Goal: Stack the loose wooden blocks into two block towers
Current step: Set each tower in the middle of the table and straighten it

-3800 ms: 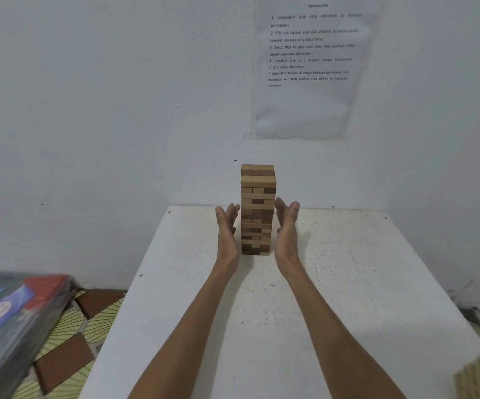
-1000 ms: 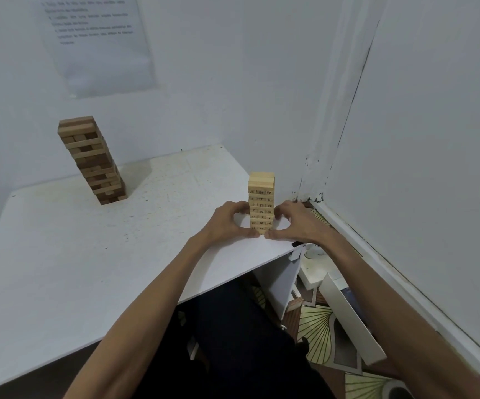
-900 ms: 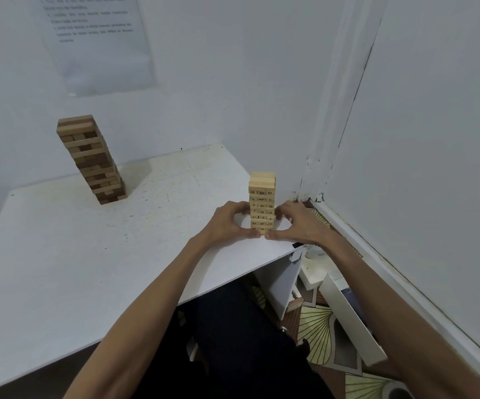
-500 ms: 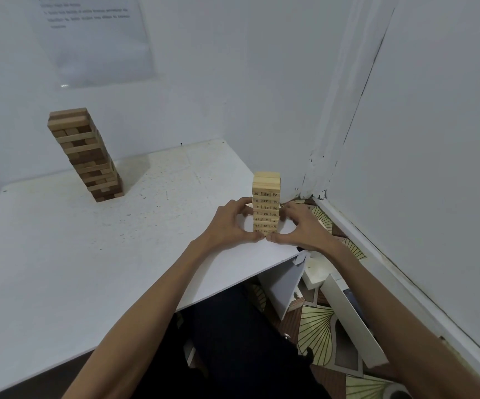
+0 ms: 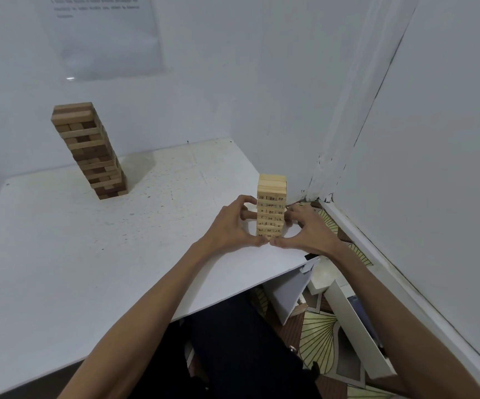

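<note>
A small pale tower of numbered wooden blocks [image 5: 271, 197] stands near the front right corner of the white table [image 5: 89, 254]. My left hand [image 5: 233, 226] grips its left side, fingers curled around the lower layers. My right hand [image 5: 309, 228] grips its right side the same way. Both thumbs meet at the tower's base in front. A taller tower of darker brown blocks [image 5: 89, 151] stands at the back left of the table, apart from both hands.
White walls close in behind and to the right, meeting in a cracked corner [image 5: 316, 191]. A printed sheet [image 5: 100, 33] hangs on the back wall. White boards [image 5: 353, 321] and a patterned mat lie on the floor to the right of the table edge.
Earlier both hands flanked the brown tower. Since a second ago they have stayed on the pale tower, only the view has shifted slightly; the fingers have crept a bit higher on its sides.
</note>
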Demonstrator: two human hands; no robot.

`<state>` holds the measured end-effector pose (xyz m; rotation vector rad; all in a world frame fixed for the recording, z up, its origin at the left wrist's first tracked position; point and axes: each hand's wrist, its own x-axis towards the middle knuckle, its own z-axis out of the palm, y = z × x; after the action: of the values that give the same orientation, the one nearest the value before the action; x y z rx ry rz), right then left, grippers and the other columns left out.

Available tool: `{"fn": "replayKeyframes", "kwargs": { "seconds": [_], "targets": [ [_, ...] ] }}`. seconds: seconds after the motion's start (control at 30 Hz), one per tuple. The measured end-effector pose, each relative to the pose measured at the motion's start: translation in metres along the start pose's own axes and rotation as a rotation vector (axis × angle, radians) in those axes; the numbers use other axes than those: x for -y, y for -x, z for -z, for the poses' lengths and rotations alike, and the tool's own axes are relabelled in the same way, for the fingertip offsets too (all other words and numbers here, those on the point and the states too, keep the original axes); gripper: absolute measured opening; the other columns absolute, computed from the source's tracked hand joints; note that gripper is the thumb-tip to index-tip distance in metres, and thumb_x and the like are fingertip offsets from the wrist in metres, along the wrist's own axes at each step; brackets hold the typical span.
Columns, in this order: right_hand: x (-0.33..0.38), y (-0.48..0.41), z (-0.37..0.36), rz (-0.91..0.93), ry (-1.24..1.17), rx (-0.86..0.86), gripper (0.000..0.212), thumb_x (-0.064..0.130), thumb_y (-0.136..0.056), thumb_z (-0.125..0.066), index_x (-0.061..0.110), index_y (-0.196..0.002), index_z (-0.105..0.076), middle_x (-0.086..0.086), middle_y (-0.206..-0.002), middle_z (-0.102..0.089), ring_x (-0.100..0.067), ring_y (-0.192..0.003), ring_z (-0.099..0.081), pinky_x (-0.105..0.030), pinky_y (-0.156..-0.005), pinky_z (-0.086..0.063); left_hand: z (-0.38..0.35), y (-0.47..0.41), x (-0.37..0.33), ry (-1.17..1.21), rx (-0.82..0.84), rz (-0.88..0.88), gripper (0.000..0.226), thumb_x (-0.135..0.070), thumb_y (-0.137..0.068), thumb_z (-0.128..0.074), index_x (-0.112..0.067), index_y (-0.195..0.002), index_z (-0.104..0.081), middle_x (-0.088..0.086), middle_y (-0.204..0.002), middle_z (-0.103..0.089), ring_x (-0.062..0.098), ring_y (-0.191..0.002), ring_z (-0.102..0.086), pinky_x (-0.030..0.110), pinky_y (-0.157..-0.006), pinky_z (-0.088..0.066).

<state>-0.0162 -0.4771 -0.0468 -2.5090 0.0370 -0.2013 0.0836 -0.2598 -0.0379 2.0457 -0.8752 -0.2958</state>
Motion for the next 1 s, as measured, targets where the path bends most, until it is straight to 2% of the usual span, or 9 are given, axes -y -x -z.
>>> {"fn": "replayKeyframes", "kwargs": {
  "seconds": [0.13, 0.27, 0.43, 0.67, 0.83, 1.0],
  "targets": [
    [0.013, -0.010, 0.000, -0.008, -0.035, 0.046, 0.040, 0.078, -0.061, -0.074, 0.057, -0.088, -0.053, 0.012, -0.087, -0.055, -0.012, -0.093, -0.045, -0.033, -0.078, -0.034, 0.010, 0.001, 0.004, -0.012, -0.015, 0.023, 0.082, -0.033, -0.064, -0.095, -0.028, -0.130, -0.048, -0.025, -0.100, -0.068, 0.001, -0.101, -0.065, 0.029, -0.087, -0.053],
    [0.029, -0.022, -0.002, -0.007, -0.038, 0.087, 0.039, 0.058, -0.070, -0.085, 0.054, -0.087, -0.050, 0.008, -0.091, -0.056, -0.012, -0.096, -0.043, -0.036, -0.084, -0.037, 0.022, 0.004, 0.014, -0.003, -0.044, 0.044, 0.083, -0.036, -0.062, -0.095, -0.032, -0.130, -0.047, -0.019, -0.107, -0.073, 0.000, -0.102, -0.065, 0.033, -0.089, -0.055],
    [0.038, -0.042, -0.013, 0.011, -0.025, 0.120, 0.044, 0.071, -0.066, -0.079, 0.051, -0.098, -0.055, 0.016, -0.089, -0.054, 0.000, -0.097, -0.040, -0.042, -0.089, -0.041, 0.038, 0.006, 0.024, 0.003, -0.075, 0.067, 0.083, -0.038, -0.061, -0.095, -0.035, -0.129, -0.048, -0.019, -0.108, -0.074, 0.001, -0.103, -0.065, 0.034, -0.090, -0.055],
    [0.051, -0.066, -0.021, 0.023, -0.055, 0.145, 0.044, 0.068, -0.066, -0.082, 0.056, -0.098, -0.055, 0.010, -0.090, -0.057, -0.007, -0.098, -0.043, -0.046, -0.094, -0.045, 0.059, 0.004, 0.035, -0.008, -0.105, 0.086, 0.080, -0.033, -0.062, -0.096, -0.030, -0.128, -0.050, -0.024, -0.102, -0.072, -0.001, -0.099, -0.065, 0.031, -0.087, -0.055],
    [0.077, -0.085, -0.022, 0.032, -0.074, 0.169, 0.041, 0.050, -0.072, -0.088, 0.053, -0.084, -0.050, 0.009, -0.088, -0.048, -0.013, -0.102, -0.046, -0.042, -0.101, -0.041, 0.079, 0.001, 0.052, -0.027, -0.143, 0.121, 0.080, -0.038, -0.061, -0.096, -0.035, -0.126, -0.050, -0.026, -0.103, -0.071, -0.003, -0.101, -0.064, 0.030, -0.086, -0.053],
    [0.095, -0.113, -0.030, 0.049, -0.086, 0.215, 0.042, 0.045, -0.074, -0.088, 0.050, -0.079, -0.047, 0.011, -0.088, -0.046, -0.013, -0.102, -0.043, -0.041, -0.105, -0.038, 0.101, -0.002, 0.069, -0.049, -0.186, 0.148, 0.083, -0.039, -0.060, -0.096, -0.036, -0.128, -0.049, -0.021, -0.107, -0.072, -0.008, -0.103, -0.063, 0.026, -0.086, -0.053]
  ]
}}
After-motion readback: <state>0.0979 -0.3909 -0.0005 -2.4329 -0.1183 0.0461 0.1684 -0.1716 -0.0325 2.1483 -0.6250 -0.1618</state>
